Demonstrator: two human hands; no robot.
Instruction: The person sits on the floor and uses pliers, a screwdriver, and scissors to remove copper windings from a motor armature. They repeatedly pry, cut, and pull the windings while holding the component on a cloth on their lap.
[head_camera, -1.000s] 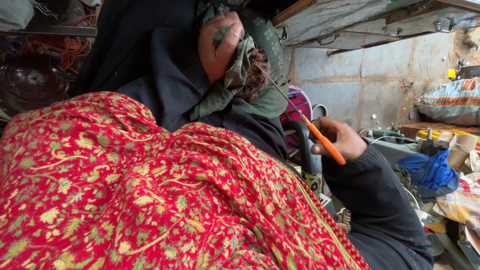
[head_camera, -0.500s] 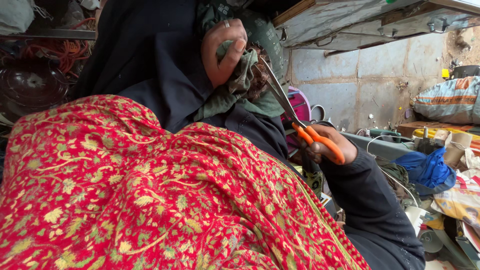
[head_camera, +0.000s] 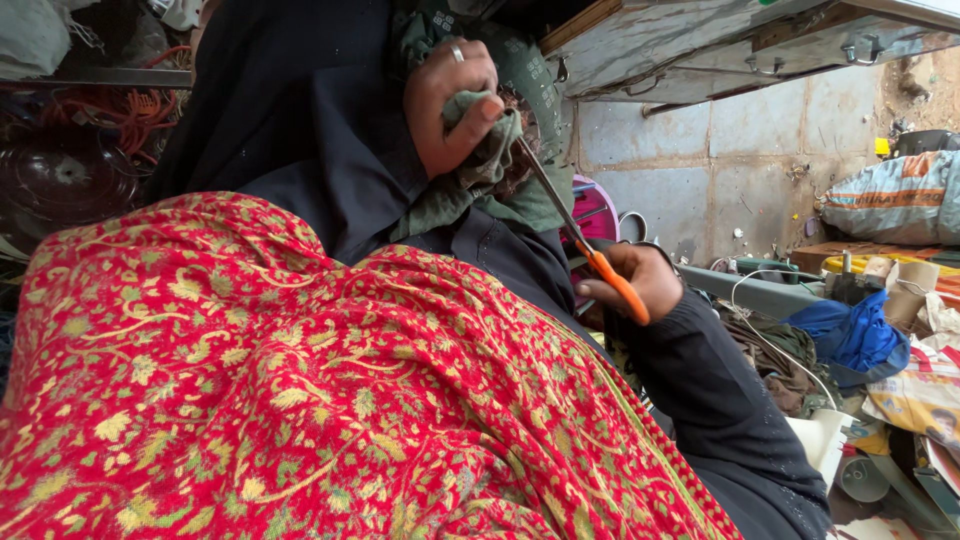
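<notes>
**Scissors at bunched green cloth, both hands up**

Left hand, ring on one finger, fist clamped on a wad of olive-green cloth, held high near top centre of view. Cloth bunches under the fingers and hangs below the fist against the dark sleeve.

Right hand lower and to the right, fingers closed through the orange handles of a pair of scissors. Blades look nearly together, tips buried in or right at the cloth just under the left fist; cannot tell if cloth sits between the blades.

Key relation: the cloth lies up and to the left of the right hand. Long axis of the scissors runs diagonally, handles lower right, tips upper left, pointing straight at the wad. Left hand is on the cloth; right hand reaches it only through the blades. Hands are apart, joined by the scissor line.

Outward: black sleeves on both arms. Red shawl with yellow-green floral pattern fills the lower left, draped over the lap. Behind the left hand, a dark round object, partly hidden. Right edge of view: blue cloth bundle, a striped sack by the concrete wall, mixed clutter on the floor at the lower right corner. Upper left: orange cord tangle on a shelf.
</notes>
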